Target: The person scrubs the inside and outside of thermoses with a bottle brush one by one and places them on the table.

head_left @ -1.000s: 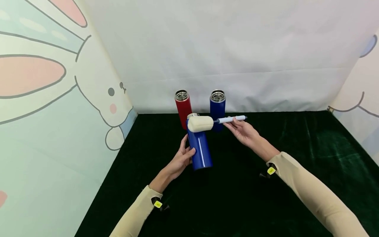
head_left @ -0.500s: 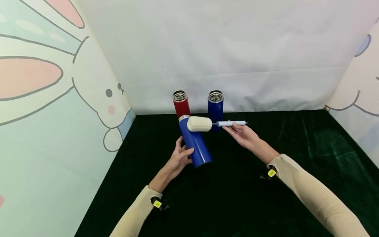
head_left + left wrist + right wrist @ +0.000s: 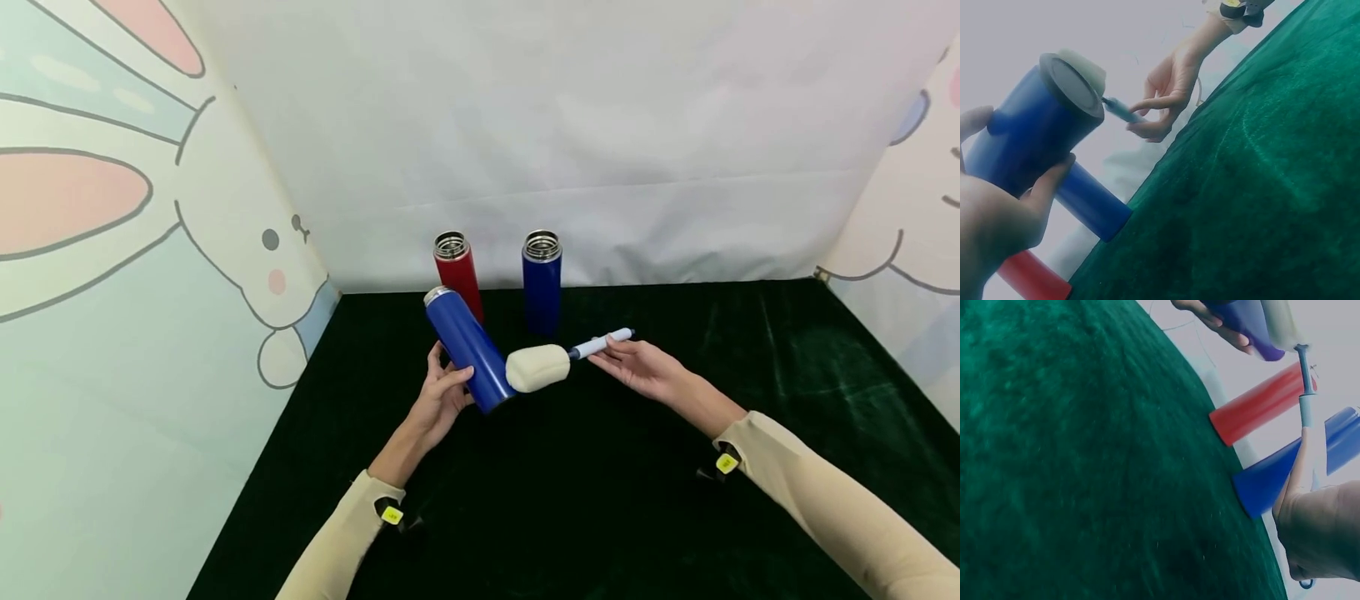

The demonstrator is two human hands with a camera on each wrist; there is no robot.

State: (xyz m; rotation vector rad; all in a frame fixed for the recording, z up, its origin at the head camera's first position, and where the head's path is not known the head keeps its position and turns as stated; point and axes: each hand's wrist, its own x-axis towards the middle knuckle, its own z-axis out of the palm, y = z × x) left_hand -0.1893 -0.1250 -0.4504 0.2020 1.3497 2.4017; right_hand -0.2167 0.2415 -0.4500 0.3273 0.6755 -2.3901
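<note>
My left hand grips a blue bottle around its lower half. The bottle is held tilted above the table, its open metal neck up and to the left, and its flat base shows in the left wrist view. In my right hand the fingers and thumb pinch the pale handle of a bottle brush. Its cream sponge head points left and overlaps the lower end of the held bottle in the head view.
Behind the held bottle stand an uncapped red bottle and a second uncapped blue bottle, both upright. They stand on a dark green cloth near its far edge. A white sheet hangs behind, and a rabbit-printed panel rises on the left.
The held bottle has tilted further, its neck swinging left. The right hand has moved right and nearer, taking the sponge head from over the bottle's upper part to beside its base.
</note>
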